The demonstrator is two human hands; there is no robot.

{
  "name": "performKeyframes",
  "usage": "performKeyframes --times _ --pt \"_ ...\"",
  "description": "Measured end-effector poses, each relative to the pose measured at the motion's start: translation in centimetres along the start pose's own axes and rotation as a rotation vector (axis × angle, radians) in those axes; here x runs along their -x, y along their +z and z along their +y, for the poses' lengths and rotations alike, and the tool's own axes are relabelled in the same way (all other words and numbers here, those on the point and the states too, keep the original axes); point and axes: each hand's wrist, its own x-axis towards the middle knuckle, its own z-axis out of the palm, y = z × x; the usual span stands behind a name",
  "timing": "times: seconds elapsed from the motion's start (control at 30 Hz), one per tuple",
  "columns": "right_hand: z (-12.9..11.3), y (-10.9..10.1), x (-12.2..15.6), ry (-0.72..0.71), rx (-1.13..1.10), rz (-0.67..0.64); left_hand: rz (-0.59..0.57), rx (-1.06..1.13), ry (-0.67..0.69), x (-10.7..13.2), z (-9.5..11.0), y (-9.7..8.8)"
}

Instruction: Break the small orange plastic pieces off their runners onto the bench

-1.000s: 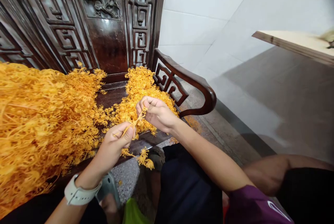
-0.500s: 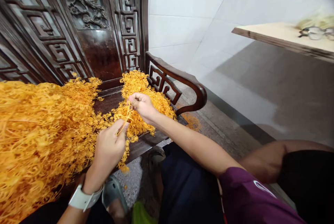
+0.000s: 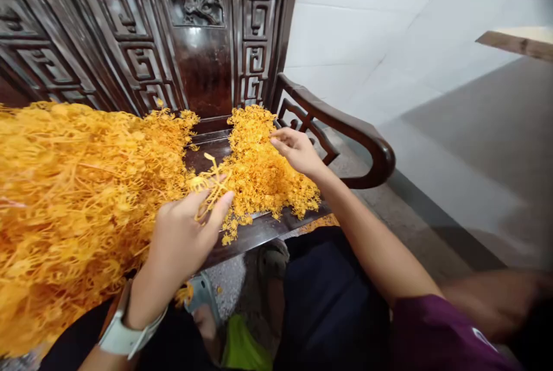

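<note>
My left hand [image 3: 185, 238], wearing a pale watch [image 3: 129, 333], holds a thin, branched yellow-orange sprig [image 3: 218, 184] between thumb and fingers. The sprig looks like plastic and stands tilted above the bench seat. To its right, my right hand [image 3: 298, 152] hovers at the upper right of a smaller heap of frilly yellow-orange pieces [image 3: 263, 172]. Its thumb and fingers are pinched together; I cannot make out whether something small is between them. A much larger heap of stalked yellow-orange sprigs [image 3: 86, 198] fills the left side, close to my left hand.
Both heaps lie on a dark carved wooden bench [image 3: 242, 250] with a high back and a curved armrest [image 3: 345, 112] on the right. A board [image 3: 514, 45] juts in at the upper right. Someone's bare limb [image 3: 488, 302] shows at the lower right. Something bright green [image 3: 244, 345] is below.
My right hand has left the sprig and moved right, over the smaller heap. The sprig stays in my left hand, whose fingers look a little looser. The view has turned left.
</note>
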Motion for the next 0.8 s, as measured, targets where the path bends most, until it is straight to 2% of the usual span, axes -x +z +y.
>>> performKeyframes --times 0.1,0.13,0.2,0.23,0.3,0.37,0.4,0.47,0.6,0.8 --pt "-1.4 0.4 0.3 -0.066 0.206 -0.023 0.004 0.06 0.031 -0.4 0.6 -0.3" --pt "-2.5 0.7 0.5 -0.084 0.18 -0.006 0.0 0.069 0.049 -0.5 0.7 -0.3" --pt "-5.6 1.6 1.3 -0.107 -0.03 -0.01 -0.036 0.072 0.09 -0.7 0.7 -0.2" --pt "-7.3 2.1 1.7 -0.133 -0.152 -0.09 -0.07 0.071 0.108 -0.8 0.5 0.0" --pt "-10.1 3.1 2.7 -0.226 -0.255 -0.305 -0.132 0.084 0.135 -0.9 0.0 0.4" --pt "-11.5 3.9 3.5 -0.307 -0.279 -0.482 -0.163 0.118 0.145 -0.8 -0.4 0.8" --pt "-11.6 4.3 3.8 -0.314 -0.302 -0.518 -0.176 0.136 0.138 -0.8 -0.5 0.9" --pt "-10.9 5.1 4.2 -0.254 -0.406 -0.498 -0.223 0.179 0.109 -0.6 -0.6 1.1" --pt "-9.2 6.2 4.3 -0.063 -0.698 -0.378 -0.311 0.299 0.02 -0.4 0.2 0.9" --pt "-10.1 7.7 5.2 0.182 -0.991 -0.23 -0.291 0.486 -0.083 -0.7 1.6 0.5"
